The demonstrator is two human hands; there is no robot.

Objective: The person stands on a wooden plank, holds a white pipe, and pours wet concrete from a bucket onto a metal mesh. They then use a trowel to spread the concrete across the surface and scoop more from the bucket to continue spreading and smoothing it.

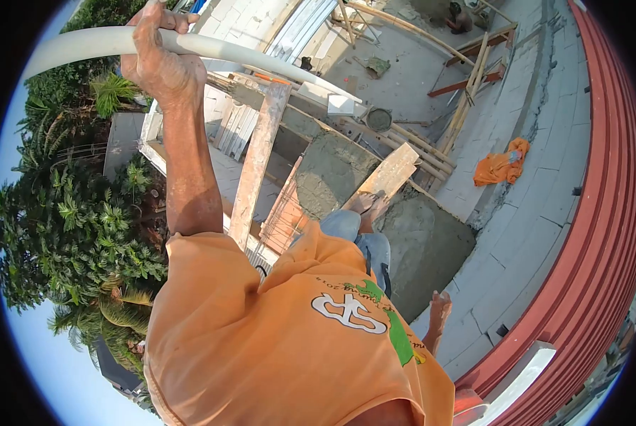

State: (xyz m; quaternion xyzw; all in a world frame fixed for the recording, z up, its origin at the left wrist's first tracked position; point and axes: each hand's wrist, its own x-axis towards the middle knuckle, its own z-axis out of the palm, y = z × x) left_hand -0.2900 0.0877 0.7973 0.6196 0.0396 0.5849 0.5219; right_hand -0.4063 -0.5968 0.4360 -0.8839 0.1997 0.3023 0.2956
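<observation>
The shirt [261, 319] was nearest. The left hand [163, 64] gripped a pipe [261, 58], raised; the right hand [440, 307] was low near the wall [517, 241], its grip unclear. Concrete [428, 248] covered areas beside the plank [397, 169]; what remained undone was unclear.

Bright daylight; soft shadows on orange shirt [261, 341]. Strong fisheye curvature, black vignette, blue-purple rim fringing. Distant areas small.
</observation>
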